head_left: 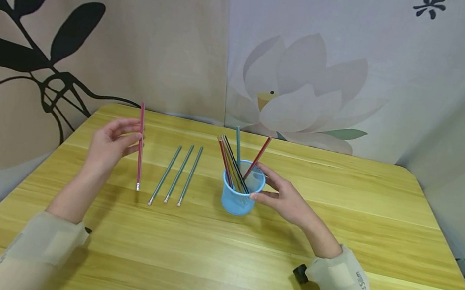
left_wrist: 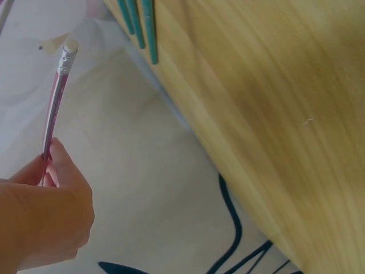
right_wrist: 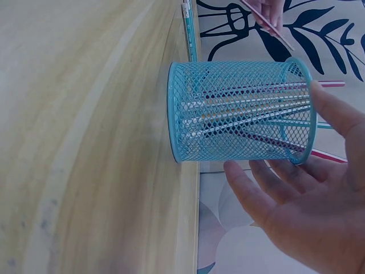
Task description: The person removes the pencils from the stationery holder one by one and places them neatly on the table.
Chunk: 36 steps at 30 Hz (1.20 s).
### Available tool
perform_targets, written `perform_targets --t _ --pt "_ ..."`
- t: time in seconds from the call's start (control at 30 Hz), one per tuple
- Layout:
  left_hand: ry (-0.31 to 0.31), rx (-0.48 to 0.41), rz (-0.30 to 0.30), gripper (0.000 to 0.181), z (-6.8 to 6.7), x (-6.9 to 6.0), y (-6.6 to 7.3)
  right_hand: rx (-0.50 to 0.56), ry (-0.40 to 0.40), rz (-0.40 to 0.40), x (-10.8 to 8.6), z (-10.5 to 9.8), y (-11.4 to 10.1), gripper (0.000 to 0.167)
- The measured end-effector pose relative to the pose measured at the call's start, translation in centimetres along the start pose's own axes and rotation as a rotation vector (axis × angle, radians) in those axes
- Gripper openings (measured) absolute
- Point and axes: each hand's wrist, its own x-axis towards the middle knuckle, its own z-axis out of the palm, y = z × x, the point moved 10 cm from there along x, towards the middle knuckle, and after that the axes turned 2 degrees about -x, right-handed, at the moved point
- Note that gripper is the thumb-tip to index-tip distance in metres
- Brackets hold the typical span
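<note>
My left hand (head_left: 107, 146) pinches a pink-red pencil (head_left: 139, 166) between thumb and fingers, at the left of the table. The pencil's white eraser end (left_wrist: 71, 47) shows in the left wrist view. To its right, three teal pencils (head_left: 176, 174) lie side by side on the wood. A blue mesh pencil cup (head_left: 236, 204) stands upright, holding several pencils (right_wrist: 251, 108) in red, yellow, black and teal that lean different ways. My right hand (head_left: 287, 201) holds the cup from the right side near its rim, thumb in front and fingers behind.
The wooden table (head_left: 196, 270) ends at a fabric backdrop (head_left: 170, 45) with printed leaves and a lotus. Dark straps or small devices (head_left: 301, 273) show at the sleeves.
</note>
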Motion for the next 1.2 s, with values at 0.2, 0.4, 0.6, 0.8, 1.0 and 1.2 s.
perform_targets --t 0.2,0.4,0.6,0.8,1.0,1.2 --pt "-0.011 0.076 -0.039 0.031 -0.4 1.1 -1.4 0.000 -0.004 0.000 0.0 0.0 0.0 0.075" --pt "-0.034 0.135 -0.078 0.031 -0.4 2.0 -2.8 -0.007 -0.002 0.000 0.0 0.0 -0.1 0.075" --pt "-0.051 0.218 -0.102 0.038 -0.5 2.7 -4.1 -0.007 -0.002 -0.001 0.0 0.0 -0.2 0.075" --pt "-0.069 0.325 -0.133 0.046 -0.4 3.1 -5.3 -0.014 -0.003 0.002 0.1 0.0 -0.1 0.075" --pt "-0.110 0.346 -0.134 0.046 0.4 3.3 -5.8 -0.004 -0.003 0.003 0.1 -0.1 0.0 0.076" --pt "-0.155 0.452 -0.147 0.043 1.2 3.6 -6.5 -0.002 -0.002 0.003 0.1 -0.1 0.1 0.076"
